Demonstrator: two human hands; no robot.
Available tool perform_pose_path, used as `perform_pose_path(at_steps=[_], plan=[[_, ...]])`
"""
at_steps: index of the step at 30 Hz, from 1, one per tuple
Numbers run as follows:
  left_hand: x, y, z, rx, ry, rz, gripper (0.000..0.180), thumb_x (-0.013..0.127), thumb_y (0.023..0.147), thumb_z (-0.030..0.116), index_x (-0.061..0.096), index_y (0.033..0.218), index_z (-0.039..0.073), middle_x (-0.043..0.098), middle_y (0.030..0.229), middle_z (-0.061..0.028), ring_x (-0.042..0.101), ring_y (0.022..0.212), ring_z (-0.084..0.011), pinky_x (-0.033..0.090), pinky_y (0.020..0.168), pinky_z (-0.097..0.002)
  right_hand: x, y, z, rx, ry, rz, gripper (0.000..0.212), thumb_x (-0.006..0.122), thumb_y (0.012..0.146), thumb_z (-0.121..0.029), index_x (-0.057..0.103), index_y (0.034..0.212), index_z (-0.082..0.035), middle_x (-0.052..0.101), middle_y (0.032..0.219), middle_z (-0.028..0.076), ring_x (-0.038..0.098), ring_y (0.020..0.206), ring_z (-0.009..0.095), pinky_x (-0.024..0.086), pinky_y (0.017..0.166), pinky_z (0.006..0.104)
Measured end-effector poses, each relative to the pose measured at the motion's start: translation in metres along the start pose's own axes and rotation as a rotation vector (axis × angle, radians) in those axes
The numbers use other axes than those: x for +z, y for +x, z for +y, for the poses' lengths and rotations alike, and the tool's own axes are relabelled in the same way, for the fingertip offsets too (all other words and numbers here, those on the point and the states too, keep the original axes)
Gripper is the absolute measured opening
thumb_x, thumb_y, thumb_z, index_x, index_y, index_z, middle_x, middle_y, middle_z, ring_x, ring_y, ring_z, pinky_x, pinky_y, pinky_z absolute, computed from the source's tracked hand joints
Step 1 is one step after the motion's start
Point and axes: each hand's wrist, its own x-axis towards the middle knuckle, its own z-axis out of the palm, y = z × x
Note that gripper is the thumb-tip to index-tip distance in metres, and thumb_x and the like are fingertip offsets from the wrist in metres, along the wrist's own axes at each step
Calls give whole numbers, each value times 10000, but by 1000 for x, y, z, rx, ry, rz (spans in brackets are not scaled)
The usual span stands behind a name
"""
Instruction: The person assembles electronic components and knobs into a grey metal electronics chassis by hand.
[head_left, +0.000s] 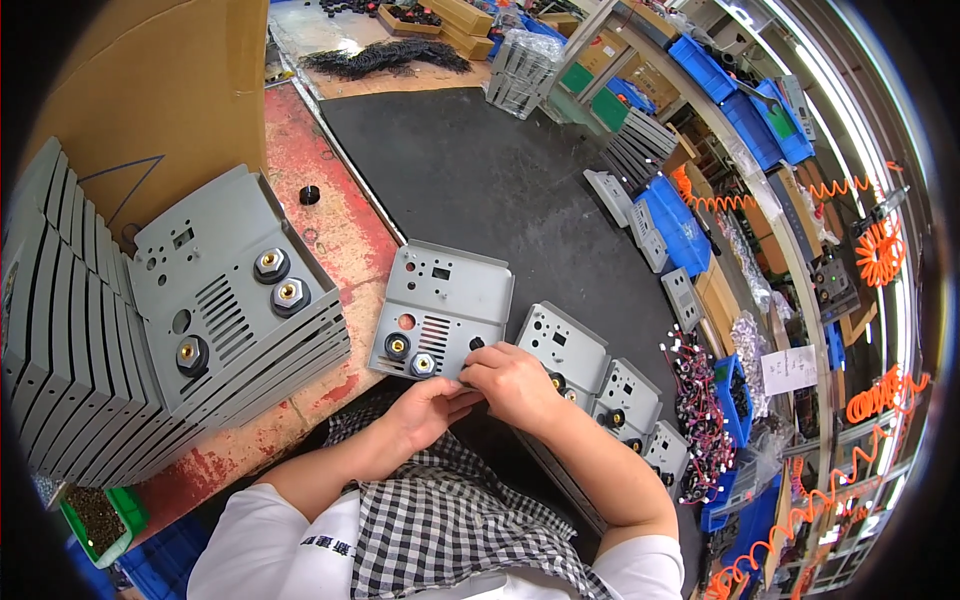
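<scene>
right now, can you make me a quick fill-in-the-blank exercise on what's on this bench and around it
1. The left hand and right hand meet near the lower ____ corner of the grey panel in front of the person.
2. The tall panel stack stands on the person's ____ side.
3. The coiled hose is coloured ____.
4. The small-parts bin at lower left is coloured ____.

Missing words: right; left; orange; green.

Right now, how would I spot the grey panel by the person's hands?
Find the black work surface, then look toward its near left end. There, right of the large panel stack, lies a grey panel with slots and round fittings. Unlike its neighbours, it has the left hand and right hand at its near right corner.
</scene>
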Motion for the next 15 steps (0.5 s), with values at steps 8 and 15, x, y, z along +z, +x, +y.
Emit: perform_pose_path(at_steps=[8, 15], plan=[[-7, 3, -2, 0, -25, -23, 324, 530, 805, 170, 557, 1111, 67, 580, 1152, -73, 515, 1134, -216, 322, 997, -375, -4, 6, -3, 109, -154, -92, 218, 721, 622, -143, 632, 811, -82, 589, 830, 65, 566, 766, 216, 443, 669, 338], [3, 2, 1, -6, 13, 0, 339, 520, 799, 177, 562, 1125, 89, 590, 1153, -65, 503, 1148, -236, 296, 1034, -426, -8, 12, -3, 242, -322, 193, 160, 667, 742, -217, 635, 841, -96, 592, 746, 66, 591, 740, 242, 442, 655, 347]])
